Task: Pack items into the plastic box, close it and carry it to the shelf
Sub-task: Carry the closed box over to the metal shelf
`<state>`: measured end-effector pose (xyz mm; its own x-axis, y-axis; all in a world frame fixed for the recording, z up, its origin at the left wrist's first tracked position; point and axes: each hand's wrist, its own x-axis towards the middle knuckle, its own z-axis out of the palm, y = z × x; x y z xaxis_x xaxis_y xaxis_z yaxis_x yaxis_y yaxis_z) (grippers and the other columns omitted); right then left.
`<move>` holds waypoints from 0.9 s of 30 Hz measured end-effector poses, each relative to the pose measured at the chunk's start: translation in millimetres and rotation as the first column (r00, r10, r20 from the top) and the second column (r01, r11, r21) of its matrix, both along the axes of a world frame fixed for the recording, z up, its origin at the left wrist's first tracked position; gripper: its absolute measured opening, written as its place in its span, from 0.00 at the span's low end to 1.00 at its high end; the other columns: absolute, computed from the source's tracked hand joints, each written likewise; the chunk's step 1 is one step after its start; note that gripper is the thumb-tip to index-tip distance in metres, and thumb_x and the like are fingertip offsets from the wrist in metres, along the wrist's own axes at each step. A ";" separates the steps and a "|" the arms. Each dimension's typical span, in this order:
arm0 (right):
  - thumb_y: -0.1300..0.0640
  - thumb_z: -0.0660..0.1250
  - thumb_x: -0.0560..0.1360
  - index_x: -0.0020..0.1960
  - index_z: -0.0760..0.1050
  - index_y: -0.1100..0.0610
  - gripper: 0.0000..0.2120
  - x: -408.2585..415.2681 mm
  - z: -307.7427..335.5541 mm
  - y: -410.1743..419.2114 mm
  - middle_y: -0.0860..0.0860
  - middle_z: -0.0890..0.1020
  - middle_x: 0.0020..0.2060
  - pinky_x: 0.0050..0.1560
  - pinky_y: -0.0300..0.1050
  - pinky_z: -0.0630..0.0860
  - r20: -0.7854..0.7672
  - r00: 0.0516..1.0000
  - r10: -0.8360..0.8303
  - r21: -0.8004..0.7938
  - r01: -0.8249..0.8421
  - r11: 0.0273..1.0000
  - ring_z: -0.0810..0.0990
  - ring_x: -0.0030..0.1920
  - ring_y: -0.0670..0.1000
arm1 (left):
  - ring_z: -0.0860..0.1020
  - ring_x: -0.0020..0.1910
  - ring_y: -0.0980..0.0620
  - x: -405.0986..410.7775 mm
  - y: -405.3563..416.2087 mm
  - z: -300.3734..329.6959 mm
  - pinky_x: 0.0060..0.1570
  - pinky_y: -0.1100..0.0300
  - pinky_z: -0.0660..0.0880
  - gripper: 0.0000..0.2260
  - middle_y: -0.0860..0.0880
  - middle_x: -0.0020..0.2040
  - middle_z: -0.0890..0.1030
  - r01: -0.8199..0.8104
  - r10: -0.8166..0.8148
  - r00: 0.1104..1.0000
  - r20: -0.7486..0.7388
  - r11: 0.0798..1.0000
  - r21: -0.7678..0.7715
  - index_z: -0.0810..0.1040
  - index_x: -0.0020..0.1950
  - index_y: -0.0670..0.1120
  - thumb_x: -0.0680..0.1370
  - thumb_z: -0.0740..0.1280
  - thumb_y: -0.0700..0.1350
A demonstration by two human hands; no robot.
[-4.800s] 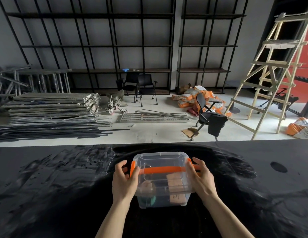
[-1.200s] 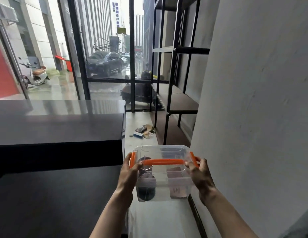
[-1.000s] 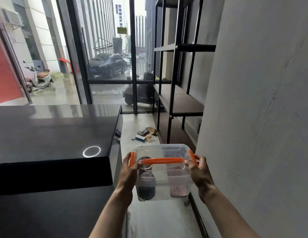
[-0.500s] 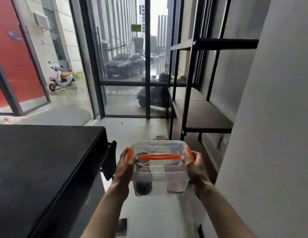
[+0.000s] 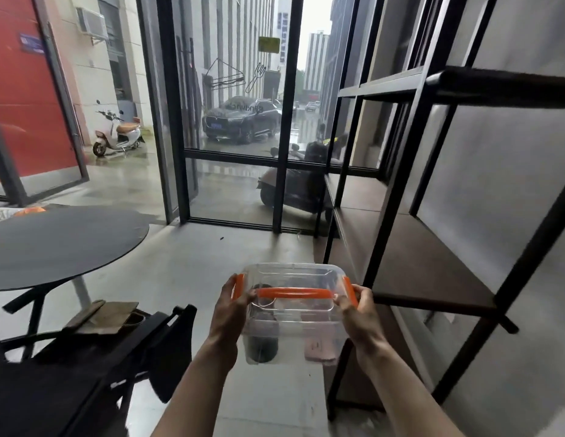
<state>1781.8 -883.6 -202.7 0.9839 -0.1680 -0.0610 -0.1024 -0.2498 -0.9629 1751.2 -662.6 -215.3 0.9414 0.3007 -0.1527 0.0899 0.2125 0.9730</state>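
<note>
I hold a clear plastic box with its lid on, an orange handle across the top and orange clips at both ends. A dark round item and a pink item show through its wall. My left hand grips the left end, my right hand the right end. The box hangs in the air over the floor. Just to its right stands the black metal shelf, whose brown board is bare.
A round black table stands at the left. A dark folding chair sits low left, close to my left arm. Glass doors lie ahead, with a scooter outside. A grey wall backs the shelf.
I have walked from the black counter toward the glass doors, both hands gripping the box throughout. The shelf has come close on my right, and the round table and chair have come into view.
</note>
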 end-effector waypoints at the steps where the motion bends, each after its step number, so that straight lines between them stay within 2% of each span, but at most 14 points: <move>1: 0.50 0.67 0.79 0.72 0.66 0.56 0.24 23.1 0.6 5.1 0.59 0.77 0.63 0.64 0.64 0.77 -0.001 1.000 0.004 -0.004 -0.004 1.000 0.79 0.61 0.61 | 0.74 0.65 0.41 23.0 4.8 0.4 0.62 0.40 0.73 0.29 0.46 0.70 0.73 0.000 0.000 1.000 -0.004 1.000 -0.003 0.63 0.77 0.57 0.78 0.69 0.48; 4: 0.50 0.66 0.80 0.72 0.66 0.55 0.23 87.6 -0.1 18.3 0.58 0.78 0.62 0.60 0.61 0.79 -0.011 1.000 0.000 0.007 0.000 1.000 0.79 0.59 0.59 | 0.75 0.63 0.42 86.4 16.9 2.1 0.54 0.45 0.75 0.29 0.45 0.69 0.73 -0.005 0.005 1.000 -0.012 1.000 -0.002 0.63 0.77 0.57 0.77 0.69 0.49; 7: 0.49 0.66 0.80 0.70 0.67 0.53 0.20 156.0 -5.4 30.2 0.52 0.79 0.56 0.42 0.46 0.77 -0.004 1.000 0.017 0.064 -0.017 0.998 0.79 0.51 0.50 | 0.76 0.61 0.43 150.5 28.3 0.7 0.48 0.49 0.75 0.29 0.45 0.68 0.74 -0.012 0.012 1.000 -0.007 1.000 0.003 0.64 0.76 0.57 0.77 0.70 0.50; 9: 0.48 0.66 0.80 0.69 0.67 0.52 0.20 203.3 -10.1 38.1 0.45 0.77 0.50 0.37 0.40 0.72 0.009 1.000 0.021 0.068 -0.021 0.997 0.77 0.47 0.44 | 0.76 0.61 0.43 195.7 35.9 -3.6 0.48 0.50 0.75 0.29 0.45 0.67 0.74 -0.022 0.022 1.000 -0.009 1.000 0.020 0.64 0.76 0.57 0.77 0.70 0.51; 11: 0.49 0.66 0.80 0.69 0.67 0.52 0.20 252.3 -14.1 44.5 0.47 0.77 0.50 0.39 0.43 0.76 0.009 0.999 0.032 0.085 -0.032 0.996 0.78 0.48 0.47 | 0.75 0.61 0.43 244.3 41.5 -7.4 0.48 0.50 0.74 0.29 0.46 0.68 0.73 -0.028 0.029 1.000 -0.010 0.999 0.030 0.63 0.76 0.57 0.77 0.70 0.51; 13: 0.50 0.66 0.80 0.69 0.66 0.52 0.19 304.6 -17.8 49.4 0.53 0.79 0.56 0.51 0.54 0.80 -0.009 0.999 0.053 0.114 -0.051 0.992 0.80 0.52 0.53 | 0.75 0.60 0.44 296.1 45.0 -10.8 0.48 0.50 0.74 0.30 0.46 0.68 0.73 -0.035 0.036 0.999 -0.009 0.999 0.039 0.63 0.76 0.57 0.77 0.70 0.51; 14: 0.51 0.66 0.80 0.68 0.65 0.51 0.19 331.4 -18.8 51.8 0.55 0.79 0.58 0.57 0.59 0.80 -0.020 0.998 0.063 0.122 -0.060 0.991 0.80 0.54 0.56 | 0.74 0.59 0.44 322.1 46.4 -11.1 0.49 0.50 0.73 0.30 0.46 0.69 0.72 -0.041 0.042 0.999 -0.014 0.998 0.048 0.63 0.77 0.57 0.77 0.70 0.51; 16: 0.51 0.66 0.80 0.69 0.65 0.52 0.20 387.4 -16.6 56.2 0.58 0.78 0.61 0.63 0.65 0.78 -0.029 0.997 0.068 0.115 -0.064 0.991 0.80 0.58 0.60 | 0.73 0.59 0.44 376.0 48.7 -7.9 0.52 0.49 0.72 0.30 0.45 0.70 0.71 -0.054 0.056 0.998 -0.031 0.997 0.053 0.62 0.77 0.57 0.77 0.70 0.51; 21: 0.50 0.67 0.79 0.71 0.66 0.56 0.24 532.8 -2.7 60.8 0.61 0.78 0.62 0.62 0.66 0.78 0.007 0.998 0.066 0.061 -0.067 0.996 0.81 0.60 0.63 | 0.72 0.62 0.43 515.8 54.4 14.5 0.59 0.44 0.71 0.31 0.44 0.72 0.70 -0.051 0.052 0.999 -0.015 0.996 0.076 0.60 0.78 0.57 0.78 0.69 0.52; 24: 0.52 0.66 0.80 0.71 0.66 0.56 0.23 592.6 2.9 61.1 0.60 0.79 0.61 0.61 0.66 0.79 -0.001 0.998 0.061 0.053 -0.061 0.997 0.81 0.58 0.62 | 0.71 0.67 0.40 574.1 53.8 21.1 0.64 0.41 0.70 0.31 0.44 0.73 0.69 -0.052 0.053 0.998 -0.016 0.994 0.099 0.59 0.79 0.56 0.78 0.68 0.52; 27: 0.52 0.66 0.81 0.71 0.64 0.55 0.22 650.6 3.4 58.6 0.59 0.78 0.61 0.61 0.67 0.79 0.017 0.997 0.074 0.047 -0.075 0.996 0.81 0.58 0.61 | 0.71 0.67 0.41 636.7 52.1 23.0 0.64 0.43 0.71 0.29 0.44 0.73 0.70 -0.068 0.070 0.998 -0.010 0.991 0.116 0.62 0.78 0.54 0.79 0.67 0.50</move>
<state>2432.4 -825.1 -199.3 0.9944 -0.0916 -0.0526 -0.0709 -0.2099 -0.9752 2387.9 -610.5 -192.3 0.9158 0.3812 -0.1262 0.0928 0.1048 0.9902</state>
